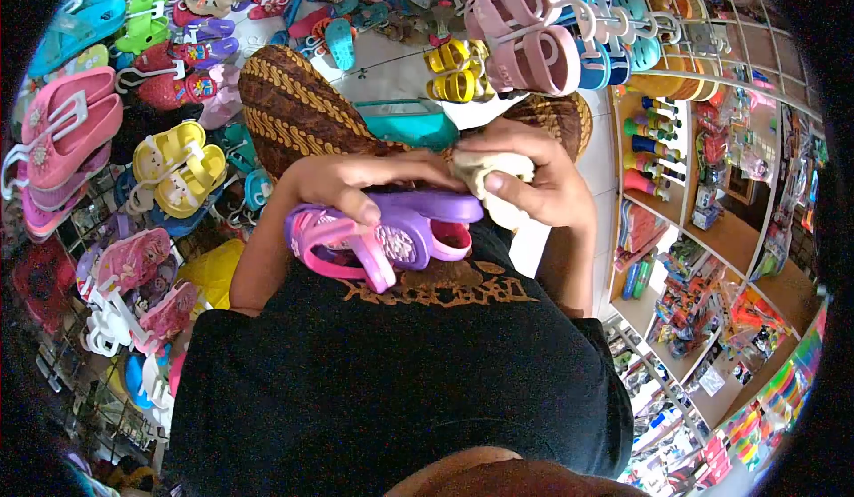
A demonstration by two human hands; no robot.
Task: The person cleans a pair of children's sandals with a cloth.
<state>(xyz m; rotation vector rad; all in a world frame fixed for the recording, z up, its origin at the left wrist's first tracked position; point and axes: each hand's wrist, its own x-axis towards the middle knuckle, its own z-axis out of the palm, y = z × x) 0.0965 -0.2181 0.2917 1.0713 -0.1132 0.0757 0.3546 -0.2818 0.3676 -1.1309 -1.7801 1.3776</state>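
**Cloth in the right hand, purple-and-pink sandal in the left**

A black shirt [400, 372] fills the space on the near side of the sandal. Wooden shelves [756, 377] packed with small goods stand well to the sandal's right, behind a wire grid. Brown patterned trousers [294, 110] cover the bent legs on its far side.

The left hand [360, 186] is partly open around the sandal, thumb pressed on its upper side and fingers stretched along its far edge. The right hand [538, 177] is curled closed on a cloth, thumb pinching it. The two hands are close together, near the sandal's right end.

The purple-and-pink sandal [405, 235] lies just beyond the shirt's chest. Its long axis runs crosswise to the torso, left to right, with a pink strap looped at the left; I cannot tell which end is the toe.

Pale pink sandals [511, 61] hang beyond it to the right, and yellow sandals [200, 172] hang to its left. The cream cloth [507, 168] is bunched right beside its right end; whether they touch is unclear. Brown lettering [436, 292] on the shirt, just nearer than the sandal, is partly covered and unreadable.
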